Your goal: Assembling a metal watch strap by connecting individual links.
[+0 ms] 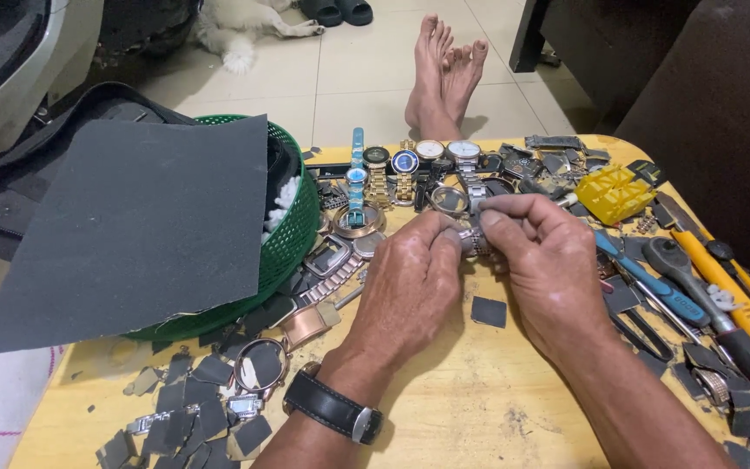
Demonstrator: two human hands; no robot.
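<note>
Pinched btwn both hands – left hand & right hand closed on a metal watch band at frame centre – work looks mid-way, w/ sandpaper scraps lower left, more watches waiting above.

left hand: back up, fingers curled, tips pinched toward 2 o'clock | right hand: back up, fingers bent, tips pinched toward 9 o'clock, meeting the left's | forearms enter from 6 o'clock | bare feet crossed at 12 o'clock

green basket, dark grey sandpaper sheet, yellow holder block, pale yellow table, black wrist strap.
</note>
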